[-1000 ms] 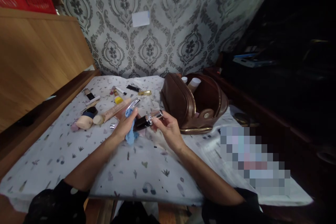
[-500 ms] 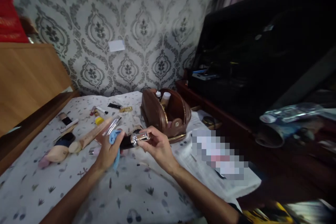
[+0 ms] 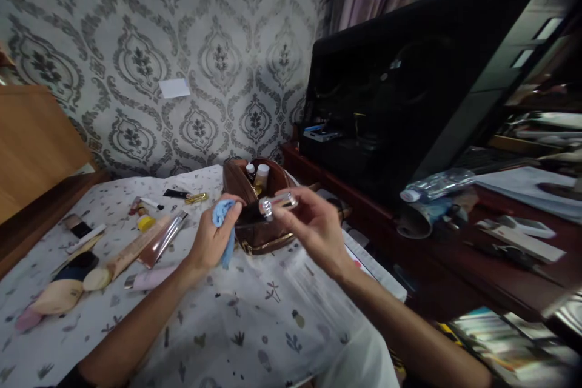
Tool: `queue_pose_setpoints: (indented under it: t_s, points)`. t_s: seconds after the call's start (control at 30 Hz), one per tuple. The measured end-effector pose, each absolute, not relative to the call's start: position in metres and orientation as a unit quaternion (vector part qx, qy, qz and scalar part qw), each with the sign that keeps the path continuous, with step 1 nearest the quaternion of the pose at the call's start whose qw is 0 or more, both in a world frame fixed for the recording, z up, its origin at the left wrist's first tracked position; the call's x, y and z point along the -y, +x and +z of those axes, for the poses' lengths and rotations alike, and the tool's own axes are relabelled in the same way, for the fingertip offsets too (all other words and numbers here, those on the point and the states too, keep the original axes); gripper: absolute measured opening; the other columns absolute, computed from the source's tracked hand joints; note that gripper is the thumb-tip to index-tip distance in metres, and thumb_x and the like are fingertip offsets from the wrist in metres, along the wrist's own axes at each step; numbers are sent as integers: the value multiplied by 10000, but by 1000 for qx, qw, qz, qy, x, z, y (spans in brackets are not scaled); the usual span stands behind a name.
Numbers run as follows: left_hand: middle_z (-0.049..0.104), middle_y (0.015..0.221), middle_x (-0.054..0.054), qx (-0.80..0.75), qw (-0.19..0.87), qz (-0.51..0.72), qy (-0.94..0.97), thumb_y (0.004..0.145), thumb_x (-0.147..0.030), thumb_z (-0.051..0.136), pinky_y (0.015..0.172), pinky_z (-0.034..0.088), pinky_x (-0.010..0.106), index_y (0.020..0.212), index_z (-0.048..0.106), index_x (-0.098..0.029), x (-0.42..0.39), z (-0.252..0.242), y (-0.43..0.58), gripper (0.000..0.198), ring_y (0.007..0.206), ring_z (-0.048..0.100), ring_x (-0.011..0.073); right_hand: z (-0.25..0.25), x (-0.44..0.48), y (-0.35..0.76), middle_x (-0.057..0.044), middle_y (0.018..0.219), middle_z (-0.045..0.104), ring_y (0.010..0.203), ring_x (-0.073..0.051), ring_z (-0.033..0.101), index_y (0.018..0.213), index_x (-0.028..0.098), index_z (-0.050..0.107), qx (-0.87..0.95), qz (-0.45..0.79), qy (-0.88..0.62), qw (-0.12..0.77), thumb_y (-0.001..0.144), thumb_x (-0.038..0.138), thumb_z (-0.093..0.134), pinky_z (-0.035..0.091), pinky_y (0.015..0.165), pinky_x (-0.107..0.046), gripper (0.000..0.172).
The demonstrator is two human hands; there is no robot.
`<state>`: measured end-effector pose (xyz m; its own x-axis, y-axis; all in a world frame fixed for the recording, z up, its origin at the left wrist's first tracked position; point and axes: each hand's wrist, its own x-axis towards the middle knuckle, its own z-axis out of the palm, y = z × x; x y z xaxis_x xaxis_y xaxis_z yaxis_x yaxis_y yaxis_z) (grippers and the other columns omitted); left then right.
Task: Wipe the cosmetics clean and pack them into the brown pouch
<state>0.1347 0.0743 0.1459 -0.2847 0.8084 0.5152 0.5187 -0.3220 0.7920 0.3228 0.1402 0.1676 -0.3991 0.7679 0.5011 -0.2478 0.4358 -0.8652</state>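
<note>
My right hand (image 3: pixel 316 227) is closed around the shiny silver top (image 3: pixel 278 203) of a small cosmetic bottle. Its dark lower part points toward my left hand and blends into the bag behind, so I cannot tell where it ends. A crumpled light blue cloth (image 3: pixel 222 213) is gripped in my left hand (image 3: pixel 213 236), its tail hanging below the fingers. Just behind both hands, a brown leather makeup bag (image 3: pixel 268 239) stands unzipped. White-capped bottles (image 3: pixel 261 177) stick up inside it.
Several cosmetics lie on the patterned white cloth at left, among them a pale pink tube (image 3: pixel 150 279), a beige bottle (image 3: pixel 59 297) and a gold tube (image 3: pixel 196 198). On the right stand a large black television (image 3: pixel 386 79) and a clear plastic bottle (image 3: pixel 439 185).
My view has swung to the right. Both hands have lifted and shifted right relative to the cosmetics, now in front of the bag, still holding the cloth and silver-topped bottle.
</note>
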Motion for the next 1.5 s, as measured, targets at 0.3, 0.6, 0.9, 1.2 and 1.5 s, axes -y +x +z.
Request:
queue_pose_setpoints:
  t_s: [0.3, 0.6, 0.9, 1.2, 1.5]
  points:
    - [576, 1004, 48, -553, -98, 424, 711, 990, -371, 486, 811, 495, 289, 1181, 688, -255, -89, 127, 125, 302, 935, 602, 170, 199, -221, 318, -7, 741, 638, 676, -150, 576, 823, 181, 604, 772, 227, -286, 520, 801, 316, 688, 458, 628, -267, 160]
    - [553, 1000, 53, -559, -162, 358, 731, 999, -322, 474, 686, 498, 237, 1327, 598, -248, -88, 97, 123, 358, 859, 595, 151, 177, -260, 288, -45, 852, 664, 743, -180, 585, 969, 162, 599, 858, 103, -325, 384, 797, 159, 618, 415, 689, -273, 173]
    - [569, 979, 46, -556, -173, 347, 735, 993, -295, 476, 682, 504, 225, 1380, 548, -284, -88, 94, 120, 394, 860, 596, 152, 184, -258, 272, -123, 1081, 699, 988, -229, 635, 1144, 143, 544, 907, 2, -369, 201, 873, 93, 536, 409, 783, -265, 276]
    - [561, 960, 37, -553, -180, 337, 741, 1000, -293, 468, 645, 482, 216, 1400, 510, -274, -86, 94, 120, 402, 832, 596, 145, 186, -257, 258, -162, 1170, 685, 1104, -279, 647, 1222, 123, 539, 916, -14, -385, 113, 916, 79, 484, 464, 828, -300, 315]
    - [559, 953, 32, -554, -172, 342, 739, 1000, -297, 472, 682, 489, 226, 1420, 482, -293, -87, 91, 120, 420, 832, 591, 142, 188, -266, 248, -187, 1197, 674, 1136, -276, 652, 1185, 136, 615, 899, 5, -427, 95, 902, 85, 550, 495, 889, -303, 295]
